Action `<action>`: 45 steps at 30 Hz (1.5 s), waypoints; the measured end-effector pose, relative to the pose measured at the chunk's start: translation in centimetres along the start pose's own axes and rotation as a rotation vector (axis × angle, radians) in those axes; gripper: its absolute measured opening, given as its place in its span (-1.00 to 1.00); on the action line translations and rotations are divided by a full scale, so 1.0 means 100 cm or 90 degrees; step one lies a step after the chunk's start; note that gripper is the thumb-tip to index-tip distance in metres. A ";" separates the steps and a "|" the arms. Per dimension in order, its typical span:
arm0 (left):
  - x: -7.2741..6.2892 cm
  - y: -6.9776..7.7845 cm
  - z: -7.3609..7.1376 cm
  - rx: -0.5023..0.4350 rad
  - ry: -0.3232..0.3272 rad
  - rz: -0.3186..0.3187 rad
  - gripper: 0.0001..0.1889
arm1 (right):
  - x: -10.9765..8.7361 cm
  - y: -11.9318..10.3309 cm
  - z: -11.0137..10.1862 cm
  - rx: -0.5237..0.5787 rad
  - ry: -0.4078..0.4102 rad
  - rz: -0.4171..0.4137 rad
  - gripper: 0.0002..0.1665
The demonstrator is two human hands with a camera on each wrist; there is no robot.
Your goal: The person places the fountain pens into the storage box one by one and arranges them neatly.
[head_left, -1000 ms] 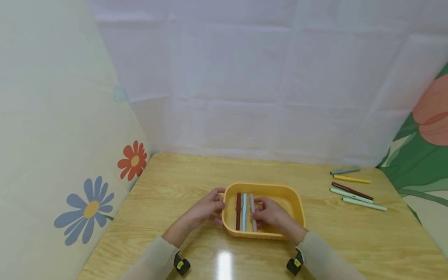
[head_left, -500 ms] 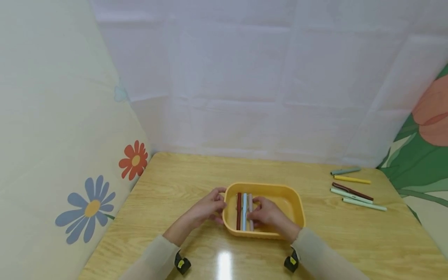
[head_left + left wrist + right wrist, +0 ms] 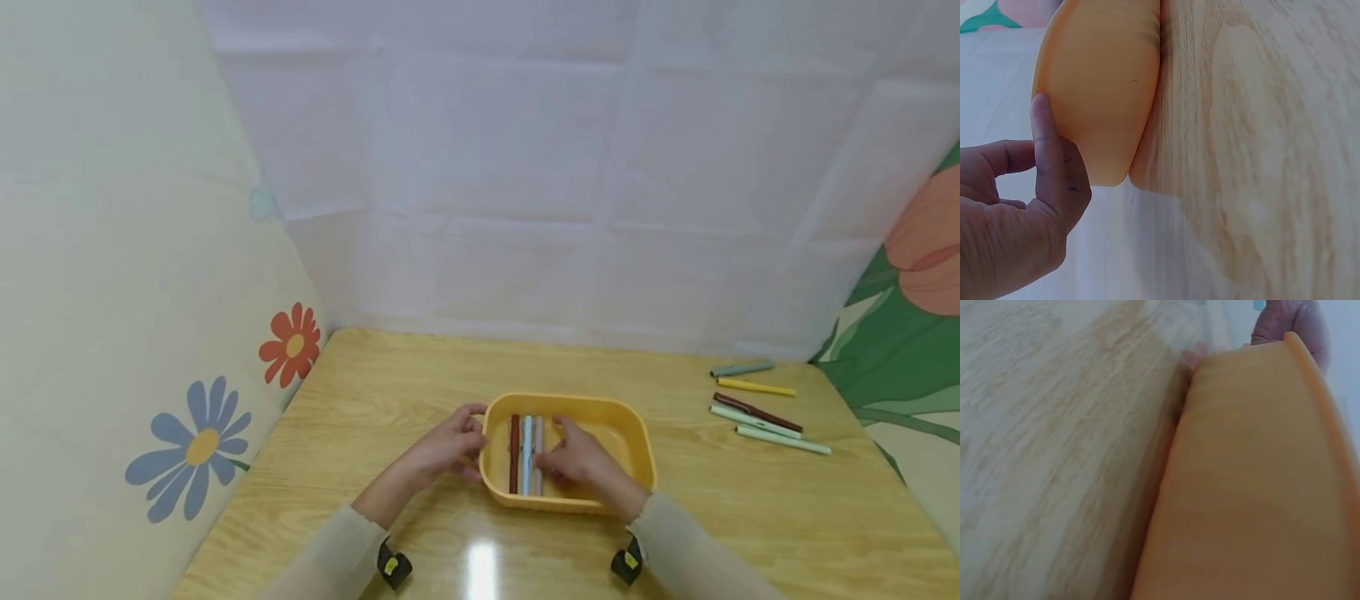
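Observation:
A yellow tray (image 3: 525, 502) holds a dark red pen (image 3: 513, 454), a light blue pen (image 3: 527, 442) and a lilac pen (image 3: 539, 429), side by side toward its left end. Inside the tray is my right hand (image 3: 587, 460); its thumb touches the lilac pen and its index finger points forward, away from the pen. My left hand (image 3: 444, 450) rests against the tray's left end, fingertips right at the rim. In the left wrist view, one straight finger (image 3: 1047, 140) of it lies on the outer wall. The right wrist view shows mostly the tray's front wall (image 3: 1247, 475), which hides my right hand.
At the table's right side lie a grey-green pen (image 3: 742, 368), a yellow pen (image 3: 756, 387), a dark red pen (image 3: 757, 412) and two pale green pens (image 3: 783, 439). White cloth (image 3: 480, 250) hangs behind the wooden table (image 3: 405, 367).
The lilac pen has slid left and straightened, now close beside the light blue pen. My right hand moved left with it, and its index finger has come off the pen. The left hand stays put.

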State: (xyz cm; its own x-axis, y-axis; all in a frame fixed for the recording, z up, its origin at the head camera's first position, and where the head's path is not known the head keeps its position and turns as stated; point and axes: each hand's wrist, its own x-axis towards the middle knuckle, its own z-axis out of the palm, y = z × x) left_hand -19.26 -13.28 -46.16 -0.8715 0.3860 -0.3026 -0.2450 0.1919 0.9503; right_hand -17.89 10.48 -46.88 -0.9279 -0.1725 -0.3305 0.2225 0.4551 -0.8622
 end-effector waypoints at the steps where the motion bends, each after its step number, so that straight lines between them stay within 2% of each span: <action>1: 0.000 0.000 0.000 0.002 -0.001 -0.001 -0.37 | 0.000 0.000 -0.002 -0.007 0.000 -0.004 0.03; 5: 0.001 0.001 0.000 0.003 -0.004 0.000 -0.39 | -0.003 0.000 -0.010 -0.025 -0.015 -0.028 0.00; 9: 0.000 0.001 0.000 0.005 -0.001 0.005 -0.39 | -0.009 -0.001 -0.022 -0.080 -0.030 -0.071 -0.06; 14: 0.000 0.002 0.000 0.004 0.002 0.006 -0.38 | -0.022 -0.003 -0.045 -0.175 -0.085 -0.162 -0.22; 17: 0.000 0.002 0.000 0.004 0.002 0.006 -0.38 | -0.030 -0.004 -0.061 -0.179 -0.129 -0.221 -0.25; 19: 0.000 0.002 0.000 0.004 0.002 0.008 -0.38 | -0.034 -0.003 -0.071 -0.182 -0.131 -0.250 -0.25; 26: 0.001 0.001 0.000 0.011 0.003 0.007 -0.38 | -0.051 0.007 -0.105 -0.201 -0.072 -0.328 -0.22; 32: 0.000 0.001 -0.001 0.011 0.002 0.008 -0.38 | -0.061 0.019 -0.128 -0.225 -0.003 -0.359 -0.23; 39: 0.002 0.000 0.000 0.010 0.001 0.008 -0.37 | -0.068 0.032 -0.145 -0.272 0.062 -0.398 -0.32; 45: 0.002 -0.001 -0.001 0.010 0.004 0.005 -0.38 | -0.074 0.046 -0.157 -0.309 0.104 -0.401 -0.35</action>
State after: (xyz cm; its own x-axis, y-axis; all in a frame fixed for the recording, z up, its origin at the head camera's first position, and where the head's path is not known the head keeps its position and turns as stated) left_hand -19.43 -13.34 -46.28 -0.8757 0.3824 -0.2948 -0.2318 0.2027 0.9514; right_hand -14.67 27.59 -42.40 -0.8759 -0.4097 0.2547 -0.4761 0.6494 -0.5929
